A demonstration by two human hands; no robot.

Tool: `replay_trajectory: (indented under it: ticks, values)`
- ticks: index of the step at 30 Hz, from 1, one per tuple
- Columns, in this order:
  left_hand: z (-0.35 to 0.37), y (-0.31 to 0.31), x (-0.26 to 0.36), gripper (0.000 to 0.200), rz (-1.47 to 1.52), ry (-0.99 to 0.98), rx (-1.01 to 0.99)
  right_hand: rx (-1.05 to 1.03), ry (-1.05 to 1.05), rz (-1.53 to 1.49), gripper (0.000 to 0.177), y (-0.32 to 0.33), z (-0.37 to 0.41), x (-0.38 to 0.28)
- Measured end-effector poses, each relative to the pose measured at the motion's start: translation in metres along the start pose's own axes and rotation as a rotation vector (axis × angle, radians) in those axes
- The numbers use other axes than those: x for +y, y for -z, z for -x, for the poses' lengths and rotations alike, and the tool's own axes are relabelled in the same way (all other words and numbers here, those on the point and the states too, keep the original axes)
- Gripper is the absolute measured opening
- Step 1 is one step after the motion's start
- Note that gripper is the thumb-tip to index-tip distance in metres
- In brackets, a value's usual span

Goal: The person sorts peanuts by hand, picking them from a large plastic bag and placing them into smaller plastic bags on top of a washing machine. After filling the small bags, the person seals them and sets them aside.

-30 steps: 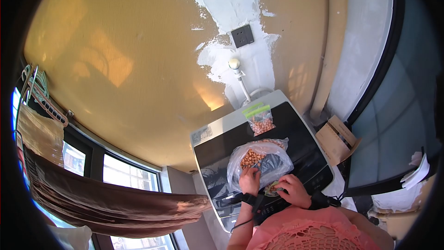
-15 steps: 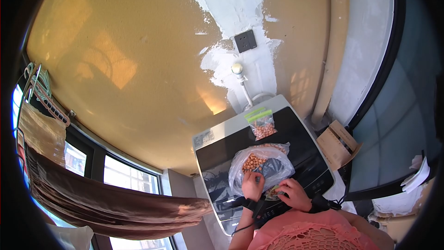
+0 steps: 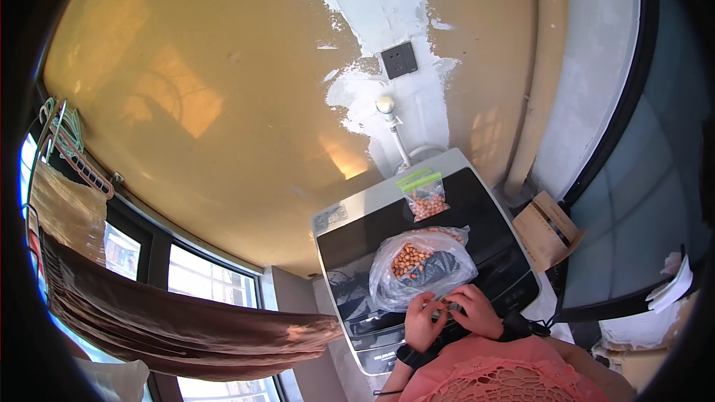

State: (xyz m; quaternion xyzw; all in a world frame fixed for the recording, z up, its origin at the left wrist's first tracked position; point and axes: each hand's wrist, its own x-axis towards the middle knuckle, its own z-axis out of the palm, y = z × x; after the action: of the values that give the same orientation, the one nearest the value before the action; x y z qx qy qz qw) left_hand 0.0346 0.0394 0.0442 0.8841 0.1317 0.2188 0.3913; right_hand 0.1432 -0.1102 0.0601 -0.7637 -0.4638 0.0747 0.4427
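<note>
On the black top of a washing machine lies an open clear plastic bag with many reddish-brown nuts and a dark patch inside. Just below the bag, near the machine's front edge, my left hand and my right hand are close together with bent fingers. Between them is a small bag with green on it, largely hidden by the fingers, and both hands grip it. A zip bag with a green seal and pink nuts lies farther back.
A cardboard box stands right of the machine. Behind it, a white pipe with a tap runs up the wall below a black socket. Brown cloth hangs at the left, by the windows.
My left hand has moved from the large bag's opening down toward my right hand, at the small bag. My right hand has shifted slightly. The camera view has moved a little.
</note>
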Motion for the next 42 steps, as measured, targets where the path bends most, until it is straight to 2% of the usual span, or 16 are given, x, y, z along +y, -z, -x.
replay_trajectory:
  ticks: [28,38,42]
  values:
    - [0.006,-0.003,-0.001,0.021,-0.018,0.002,0.039,-0.015,0.020,0.004,0.035,-0.002,0.003,0.000]
    - [0.015,0.000,-0.011,0.015,0.035,0.012,-0.017,0.102,0.045,-0.015,0.023,0.009,-0.025,0.008]
    - [0.014,0.006,-0.005,0.020,0.042,-0.022,-0.031,0.107,0.048,-0.018,0.023,0.011,-0.040,0.013]
